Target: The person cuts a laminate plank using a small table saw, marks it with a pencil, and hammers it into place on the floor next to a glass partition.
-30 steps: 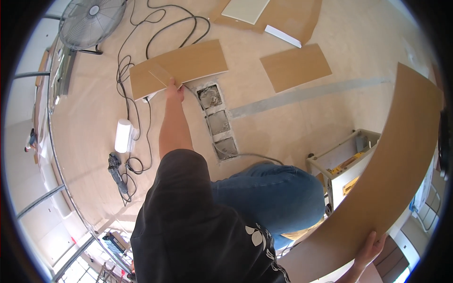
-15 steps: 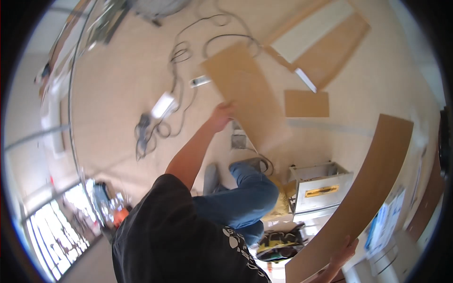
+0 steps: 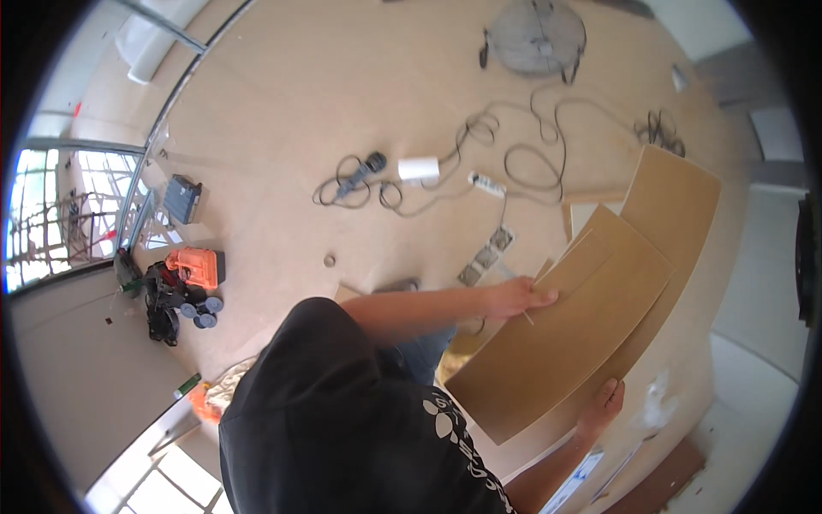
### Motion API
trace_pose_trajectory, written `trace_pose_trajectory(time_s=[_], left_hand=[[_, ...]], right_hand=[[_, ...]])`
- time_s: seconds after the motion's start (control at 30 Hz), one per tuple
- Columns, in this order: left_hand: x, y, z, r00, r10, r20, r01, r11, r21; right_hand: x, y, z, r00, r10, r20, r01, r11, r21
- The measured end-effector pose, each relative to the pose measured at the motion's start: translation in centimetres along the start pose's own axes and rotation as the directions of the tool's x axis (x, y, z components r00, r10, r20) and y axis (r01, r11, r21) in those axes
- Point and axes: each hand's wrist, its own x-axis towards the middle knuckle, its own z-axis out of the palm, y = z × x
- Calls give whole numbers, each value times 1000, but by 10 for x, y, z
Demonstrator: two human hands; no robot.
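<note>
My left hand (image 3: 516,298) grips the left edge of a shorter flat brown board (image 3: 569,330), thumb on top and the other fingers hidden underneath. A longer brown board (image 3: 676,193) lies beneath it, and my right hand (image 3: 604,407) is closed round that board's lower right edge. Both boards are tilted and overlap in front of me at the right. The shorter one covers much of the longer one. A thin, pale, stick-like line shows near my left thumb; I cannot tell what it is.
Cables loop over the floor around a power strip (image 3: 487,184), a white box (image 3: 419,169) and a dark power tool (image 3: 360,176). A round grey bag (image 3: 538,38) lies at the far side. An orange toolbox (image 3: 195,267) stands at the left, near a metal frame.
The shorter board has come from out over the floor onto the longer one, carried by my left hand. My body and view have turned, and the boards now overlap.
</note>
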Motion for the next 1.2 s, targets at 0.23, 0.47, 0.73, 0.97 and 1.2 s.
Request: trace_pose_trajectory(time_s=[0.23,0.47,0.73,0.97,1.2], left_hand=[[-198,177,26,897,443,2,-407,823,395],[-417,311,-43,780,584,-224,-504,799,329],[-634,476,-189,227,940,-255,-847,320,424],[-808,684,-237,-95,971,-220,-447,156,881],[-857,893,-269,151,975,-163,-75,175,982]], right_hand=[[-40,-257,62,949,-316,12,311,939,145],[-88,-499,175,798,-600,51,560,770,304],[-147,-798,387,353,-902,247,601,421,679],[-177,-1032,547,229,-850,474,12,489,872],[-176,-1124,715,117,-735,668,-642,458,615]])
